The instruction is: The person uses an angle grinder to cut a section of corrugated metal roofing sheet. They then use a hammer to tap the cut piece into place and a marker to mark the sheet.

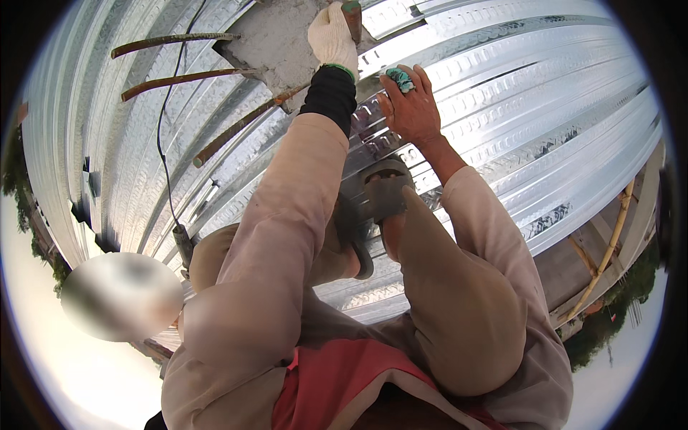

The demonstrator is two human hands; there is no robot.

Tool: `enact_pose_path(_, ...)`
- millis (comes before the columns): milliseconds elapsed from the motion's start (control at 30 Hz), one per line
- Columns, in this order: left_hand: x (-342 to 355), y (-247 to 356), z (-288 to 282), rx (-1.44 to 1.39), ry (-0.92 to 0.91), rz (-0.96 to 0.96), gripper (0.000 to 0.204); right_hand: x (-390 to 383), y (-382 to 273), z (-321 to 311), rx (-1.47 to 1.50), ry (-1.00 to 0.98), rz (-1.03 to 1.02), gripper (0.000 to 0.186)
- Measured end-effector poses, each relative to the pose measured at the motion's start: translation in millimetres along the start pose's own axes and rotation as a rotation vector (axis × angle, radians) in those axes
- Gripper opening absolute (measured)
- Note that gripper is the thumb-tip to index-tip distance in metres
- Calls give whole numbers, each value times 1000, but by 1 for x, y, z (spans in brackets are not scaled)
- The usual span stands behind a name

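Note:
My left hand (333, 37), in a white knit glove with a black cuff below it, is closed against a rusty steel reinforcing bar (353, 23) at the top of the view. The bar's end points up toward me. Its far side is hidden by the glove. Beneath is a patch of rough grey concrete (276, 43) set in the ribbed metal decking (502, 136). My bare right hand (413, 107) lies over the decking just right of the left, fingers stretched out. Something teal and crumpled, perhaps a wrap (401, 80), is round one of its fingers.
More rusty bars stick out of the concrete to the left, among them a long bar (229, 136). A black cable (163, 129) runs down the decking to a dark connector (183, 244). My sandalled foot (387, 183) stands on the sheets. Bamboo poles (616, 229) show beyond the right edge.

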State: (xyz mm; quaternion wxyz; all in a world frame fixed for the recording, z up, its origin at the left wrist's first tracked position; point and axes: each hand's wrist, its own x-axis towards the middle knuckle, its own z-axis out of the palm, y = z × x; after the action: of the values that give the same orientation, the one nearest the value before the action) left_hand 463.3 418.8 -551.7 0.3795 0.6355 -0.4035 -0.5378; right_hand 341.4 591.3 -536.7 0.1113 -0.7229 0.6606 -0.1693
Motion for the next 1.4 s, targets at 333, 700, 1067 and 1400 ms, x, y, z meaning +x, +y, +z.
enact_pose_path(333,-203,129,-63,155,-28,-436,38,-81,-55,-114,371,-156,514,37)
enact_pose_path(700,-200,357,-174,499,-784,-674,46,-309,-108,-255,197,-1016,651,21)
enact_pose_path(1067,-133,354,-227,279,-361,-632,32,-153,-169,-231,445,-546,1102,32)
enact_pose_path(1400,-35,402,-277,372,-641,-711,35,-135,-365,-240,333,33,1892,42)
